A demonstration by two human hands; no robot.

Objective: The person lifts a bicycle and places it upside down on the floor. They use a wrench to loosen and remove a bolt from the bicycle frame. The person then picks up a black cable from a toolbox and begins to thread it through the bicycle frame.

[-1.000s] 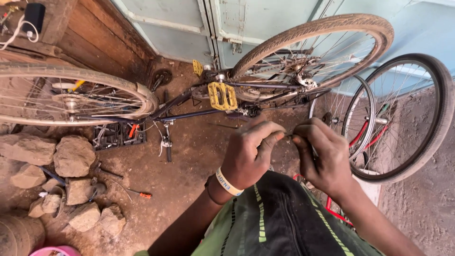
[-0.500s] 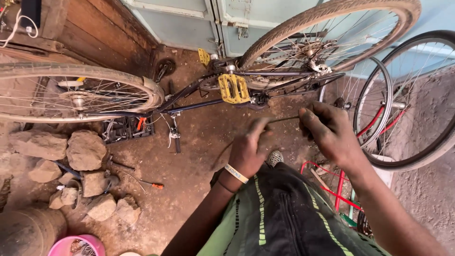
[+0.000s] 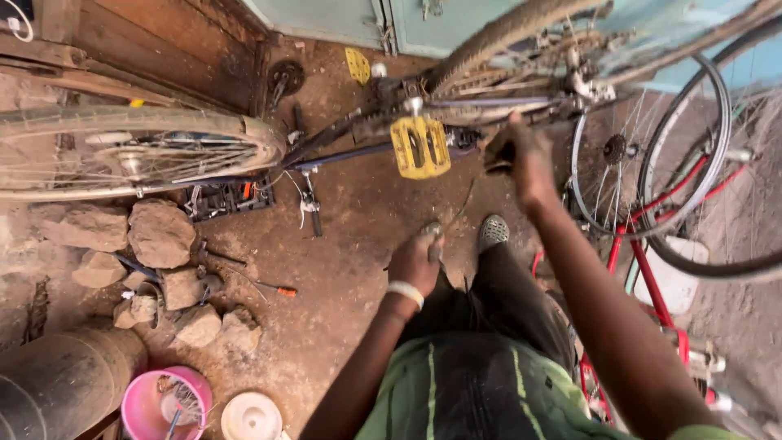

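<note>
Cable (image 3: 460,208) — hands (image 3: 521,159) now wider apart, right raised

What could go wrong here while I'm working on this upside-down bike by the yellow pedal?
The right hand reaches in close to the yellow plastic pedal and crank; if the crank turned, fingers might get pinched. The thin wire running up from the left hand could snag on the pedal. The orange-handled screwdriver and loose rough stones on the dirt floor are possible trip hazards.
</note>
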